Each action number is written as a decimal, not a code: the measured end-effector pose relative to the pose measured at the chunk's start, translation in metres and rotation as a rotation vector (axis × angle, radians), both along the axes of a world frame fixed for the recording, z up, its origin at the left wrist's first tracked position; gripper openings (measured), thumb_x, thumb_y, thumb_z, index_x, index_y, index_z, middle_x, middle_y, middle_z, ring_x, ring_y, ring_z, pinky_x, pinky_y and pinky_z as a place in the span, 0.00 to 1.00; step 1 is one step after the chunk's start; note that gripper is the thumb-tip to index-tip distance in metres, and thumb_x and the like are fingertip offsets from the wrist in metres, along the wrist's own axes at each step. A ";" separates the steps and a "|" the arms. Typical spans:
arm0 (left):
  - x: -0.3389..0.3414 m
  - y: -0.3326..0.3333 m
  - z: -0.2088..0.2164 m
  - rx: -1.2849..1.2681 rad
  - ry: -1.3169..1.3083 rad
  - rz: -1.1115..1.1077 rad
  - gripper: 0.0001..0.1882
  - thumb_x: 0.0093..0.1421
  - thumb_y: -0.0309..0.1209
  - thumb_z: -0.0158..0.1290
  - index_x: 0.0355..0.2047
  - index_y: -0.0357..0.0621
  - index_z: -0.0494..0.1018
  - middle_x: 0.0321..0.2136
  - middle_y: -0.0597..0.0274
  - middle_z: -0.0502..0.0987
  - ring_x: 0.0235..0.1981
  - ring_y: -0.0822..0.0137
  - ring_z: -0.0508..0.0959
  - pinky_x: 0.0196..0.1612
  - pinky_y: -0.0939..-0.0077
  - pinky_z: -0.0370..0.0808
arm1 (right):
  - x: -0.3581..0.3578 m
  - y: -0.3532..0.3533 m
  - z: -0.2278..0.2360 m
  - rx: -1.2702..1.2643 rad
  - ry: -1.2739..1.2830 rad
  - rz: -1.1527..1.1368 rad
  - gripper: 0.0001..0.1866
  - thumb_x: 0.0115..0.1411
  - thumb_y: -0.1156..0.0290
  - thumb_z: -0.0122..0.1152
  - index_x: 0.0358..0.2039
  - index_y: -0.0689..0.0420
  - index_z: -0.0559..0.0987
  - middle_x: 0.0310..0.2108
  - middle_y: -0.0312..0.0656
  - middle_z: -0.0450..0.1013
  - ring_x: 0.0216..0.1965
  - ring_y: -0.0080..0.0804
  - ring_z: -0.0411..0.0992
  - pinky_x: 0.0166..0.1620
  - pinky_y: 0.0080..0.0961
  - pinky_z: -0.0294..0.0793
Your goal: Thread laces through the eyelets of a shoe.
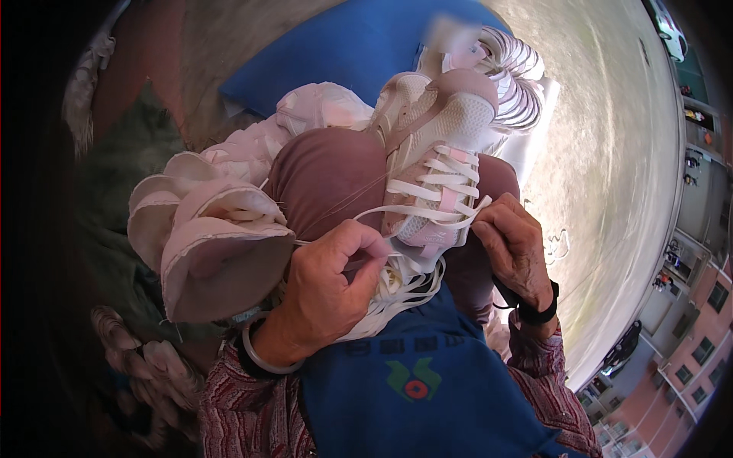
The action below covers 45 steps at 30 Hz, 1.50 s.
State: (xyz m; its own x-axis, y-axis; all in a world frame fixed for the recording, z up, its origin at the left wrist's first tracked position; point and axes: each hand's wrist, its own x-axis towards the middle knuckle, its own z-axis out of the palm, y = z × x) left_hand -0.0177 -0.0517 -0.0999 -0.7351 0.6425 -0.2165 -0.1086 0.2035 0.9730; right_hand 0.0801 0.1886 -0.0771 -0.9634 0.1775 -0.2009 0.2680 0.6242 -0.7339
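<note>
A white and pink shoe upper (pixel 435 183) lies across my lap with its toe pointing away. A white shoelace (pixel 434 189) crosses its front in several rows. My left hand (pixel 328 286), beside the near end of the upper, is closed with thumb and forefinger pinched on the lace. At the upper's right edge, my right hand (pixel 513 243) pinches the lace near its eyelets. A bundle of loose white laces (pixel 408 288) rests on my blue apron (pixel 450 389), just under the upper. Part of the left-hand lace is hidden behind my fingers.
Stacked pale uppers (pixel 221 244) sit left of my knee (pixel 328 175). More striped, nested uppers (pixel 519 80) lie at the far right by a blue sheet (pixel 328 46). Another pile (pixel 145 366) is at the lower left. Bare ground (pixel 611 153) stretches to the right.
</note>
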 end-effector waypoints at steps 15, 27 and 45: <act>-0.028 0.016 -0.009 -0.018 0.085 -0.102 0.07 0.68 0.28 0.51 0.38 0.35 0.73 0.23 0.63 0.74 0.24 0.77 0.71 0.29 0.79 0.69 | 0.000 0.001 -0.004 -0.040 0.018 -0.010 0.01 0.58 0.79 0.61 0.31 0.62 0.79 0.26 0.42 0.70 0.29 0.35 0.70 0.33 0.27 0.70; -0.038 0.027 -0.011 -0.106 0.058 -0.191 0.11 0.67 0.31 0.53 0.29 0.36 0.70 0.21 0.65 0.71 0.24 0.77 0.68 0.28 0.78 0.67 | 0.005 0.011 -0.013 -0.024 0.062 0.022 0.03 0.57 0.75 0.64 0.30 0.58 0.78 0.25 0.41 0.67 0.26 0.37 0.69 0.30 0.30 0.68; -0.026 0.030 -0.020 -0.049 -0.027 -0.044 0.07 0.65 0.27 0.54 0.40 0.36 0.74 0.19 0.63 0.74 0.21 0.76 0.72 0.27 0.81 0.70 | -0.016 -0.005 -0.008 0.137 0.163 0.025 0.24 0.61 0.69 0.62 0.59 0.47 0.73 0.25 0.38 0.67 0.22 0.32 0.71 0.27 0.30 0.72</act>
